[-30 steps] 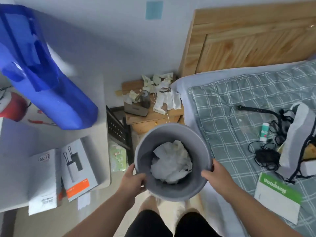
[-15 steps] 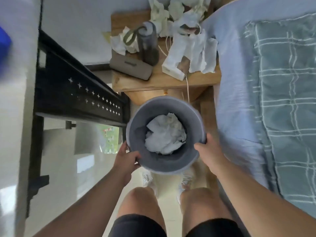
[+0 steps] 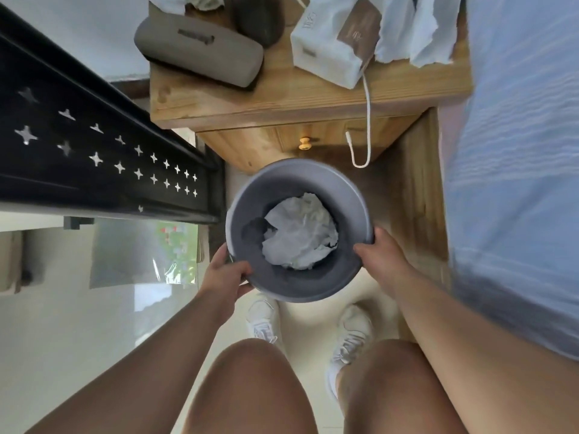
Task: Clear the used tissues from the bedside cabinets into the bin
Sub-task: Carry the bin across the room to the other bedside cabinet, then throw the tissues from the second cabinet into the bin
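Observation:
I hold a round grey bin low in front of the wooden bedside cabinet, just above my white shoes. Crumpled white tissues lie inside it. My left hand grips the bin's left rim, thumb over the edge. My right hand grips the right rim. On the cabinet top, torn white tissues lie at the right beside a white tissue pack. More crumpled tissue shows at the top edge.
A grey glasses case and a dark round container sit on the cabinet. A white cable hangs over its front by the drawer knob. A black star-punched rack stands left; the bed lies right.
I have crouched lower and closer to the cabinet. The bin, still gripped by both hands, has come down toward the floor in front of the drawer.

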Demonstrator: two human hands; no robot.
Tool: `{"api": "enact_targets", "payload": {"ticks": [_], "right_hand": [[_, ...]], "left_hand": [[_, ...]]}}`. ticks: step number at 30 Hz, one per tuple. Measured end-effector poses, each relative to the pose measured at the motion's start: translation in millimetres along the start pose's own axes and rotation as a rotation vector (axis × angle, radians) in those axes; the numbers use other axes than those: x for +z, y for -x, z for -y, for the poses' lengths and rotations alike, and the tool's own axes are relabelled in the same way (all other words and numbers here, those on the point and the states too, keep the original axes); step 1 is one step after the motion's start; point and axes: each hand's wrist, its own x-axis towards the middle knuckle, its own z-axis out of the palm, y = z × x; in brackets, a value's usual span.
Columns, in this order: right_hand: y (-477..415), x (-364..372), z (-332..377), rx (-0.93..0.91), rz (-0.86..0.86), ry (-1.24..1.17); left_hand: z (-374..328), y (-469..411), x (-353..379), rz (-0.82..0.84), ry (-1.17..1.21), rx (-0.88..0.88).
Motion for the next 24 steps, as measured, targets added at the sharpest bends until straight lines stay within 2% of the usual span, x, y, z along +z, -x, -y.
{"api": "enact_targets", "payload": {"ticks": [9,13,16,24], "right_hand": [[-9.8,0.1,-1.4,0.067,-0.050,-0.154],[8.0,-4.1,11.7,0.000,-0.105,-0.037],[34.6,-11.6,22.8,-0.034,-0.145,0.021],[161.6,-47.4,96.6,-0.048,-0.047,-0.003]], "left_hand": [[-5.2,-5.7,4.8,0.032,0.086,0.007],[-20.6,12.7,-0.1,-0.066,0.018,-0.006],[-37.1,43.7,-0.3,-0.144,-0.052,0.064],[-103.9,169.4,6.2,-0.070,0.110,0.114]]}}
